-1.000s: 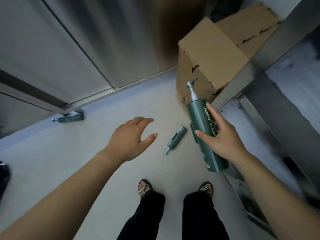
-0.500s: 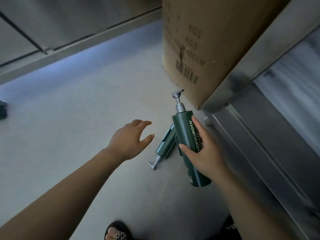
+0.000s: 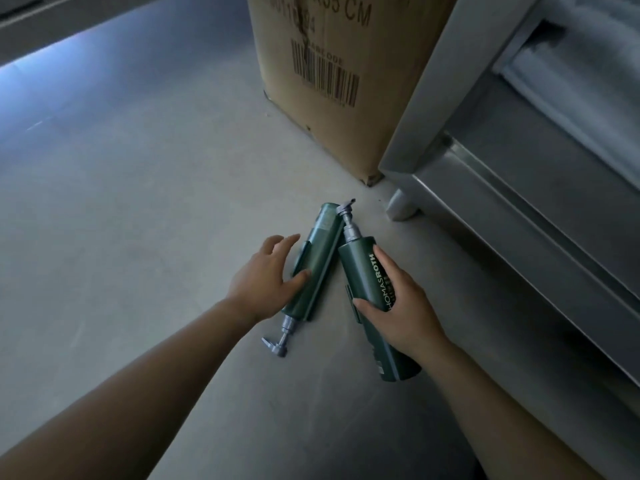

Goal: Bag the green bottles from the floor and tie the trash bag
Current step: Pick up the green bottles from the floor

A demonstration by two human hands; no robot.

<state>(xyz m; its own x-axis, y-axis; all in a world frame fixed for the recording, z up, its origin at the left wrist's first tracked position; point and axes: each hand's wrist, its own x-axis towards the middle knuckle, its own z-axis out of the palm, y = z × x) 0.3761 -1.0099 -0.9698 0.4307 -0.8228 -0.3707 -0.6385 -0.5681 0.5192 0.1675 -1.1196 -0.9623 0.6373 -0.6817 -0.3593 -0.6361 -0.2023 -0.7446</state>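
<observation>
My right hand [image 3: 398,306] grips a dark green pump bottle with white lettering [image 3: 362,271], its silver pump pointing away from me. A second green pump bottle [image 3: 317,258] lies on the grey floor [image 3: 138,220] just left of it, pump toward me. My left hand [image 3: 265,278] reaches down onto this lying bottle, fingers spread, thumb touching its side, not closed around it. No trash bag is in view.
A large cardboard box [image 3: 332,71] with a barcode stands on the floor just beyond the bottles. A steel cabinet [image 3: 519,220] on a short foot fills the right side. A wall base runs along the far left.
The view has dropped closer to the floor. My left hand has gone down from above the lying bottle onto its side. My right hand still holds its bottle.
</observation>
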